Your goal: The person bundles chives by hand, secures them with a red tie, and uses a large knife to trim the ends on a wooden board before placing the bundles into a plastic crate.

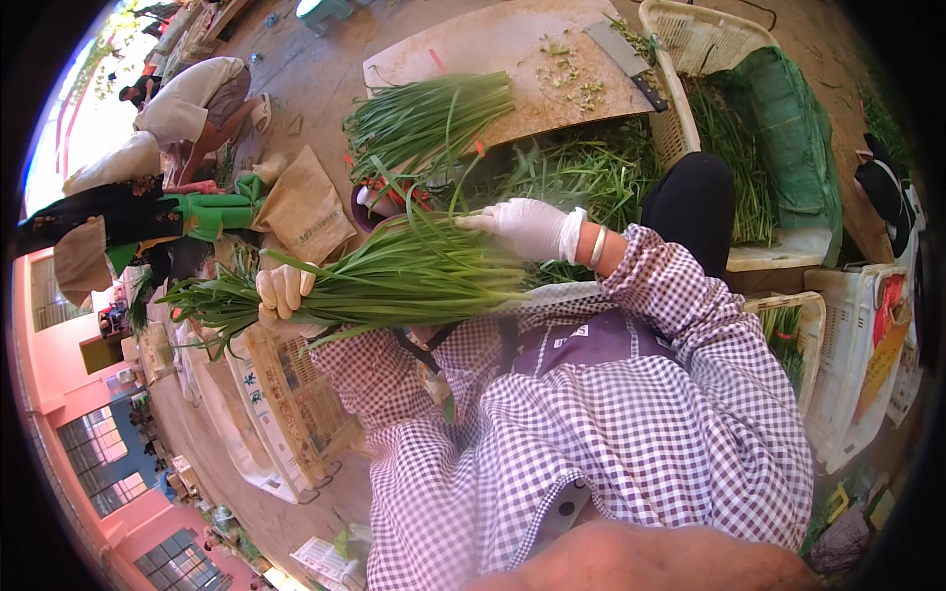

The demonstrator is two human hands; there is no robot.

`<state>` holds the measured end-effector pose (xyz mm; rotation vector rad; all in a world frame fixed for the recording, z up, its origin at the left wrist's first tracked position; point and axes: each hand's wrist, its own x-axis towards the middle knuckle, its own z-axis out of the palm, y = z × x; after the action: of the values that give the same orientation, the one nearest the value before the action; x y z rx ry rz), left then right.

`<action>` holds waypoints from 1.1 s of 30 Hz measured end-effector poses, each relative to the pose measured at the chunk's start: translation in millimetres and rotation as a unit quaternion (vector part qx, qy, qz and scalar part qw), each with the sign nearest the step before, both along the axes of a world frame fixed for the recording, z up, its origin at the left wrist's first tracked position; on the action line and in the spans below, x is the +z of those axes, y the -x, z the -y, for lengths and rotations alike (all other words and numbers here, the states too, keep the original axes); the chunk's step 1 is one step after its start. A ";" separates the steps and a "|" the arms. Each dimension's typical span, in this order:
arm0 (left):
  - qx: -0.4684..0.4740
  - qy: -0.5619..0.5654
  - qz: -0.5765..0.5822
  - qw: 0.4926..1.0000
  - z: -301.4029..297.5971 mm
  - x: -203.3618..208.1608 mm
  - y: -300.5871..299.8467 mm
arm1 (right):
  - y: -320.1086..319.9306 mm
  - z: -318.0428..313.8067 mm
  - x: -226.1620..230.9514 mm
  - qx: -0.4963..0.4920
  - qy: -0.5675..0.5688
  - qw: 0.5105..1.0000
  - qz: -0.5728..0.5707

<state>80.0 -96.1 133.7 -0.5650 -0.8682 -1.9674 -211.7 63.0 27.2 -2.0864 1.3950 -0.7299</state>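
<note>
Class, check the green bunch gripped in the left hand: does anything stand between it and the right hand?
Nothing visible does. The left hand grips the green bunch; the gloved right hand is at its upper edge, with no other object showing between.

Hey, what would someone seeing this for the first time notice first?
Probably the big bunch of long green leaves across the middle, with the gloved left hand wrapped around it and the gloved right hand at its upper edge. Next, the cleaver on the right end of the board near the top. The checked clothing also stands out, filling the lower middle.
</note>
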 end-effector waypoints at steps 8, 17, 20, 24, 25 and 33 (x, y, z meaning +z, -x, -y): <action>0.005 0.014 0.030 0.999 -2.5 -7.8 -3.6 | 22.9 -30.7 -31.2 -0.040 0.039 0.985 -0.166; 0.019 -0.012 -0.033 0.999 3.8 -11.1 0.6 | 82.9 -43.6 -26.7 -0.176 -0.272 0.931 -0.169; 0.025 -0.009 -0.011 1.000 -1.9 -8.1 -8.7 | 45.0 -11.0 -5.2 -0.212 -0.165 0.962 0.044; 0.003 -0.011 -0.017 1.000 1.1 -11.3 8.0 | 3.7 19.1 -23.8 -0.160 -0.131 0.900 0.384; -0.007 -0.005 -0.022 1.000 1.8 -11.7 10.2 | -0.3 21.2 -26.7 -0.176 -0.150 0.878 0.420; -0.024 0.012 -0.020 0.999 1.2 -24.3 3.1 | -0.2 10.8 -19.0 -0.239 0.045 0.969 0.045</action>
<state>76.8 -97.3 109.4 -0.6428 -0.8625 -1.9840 -211.6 52.2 8.2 -1.7645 1.8665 -1.0776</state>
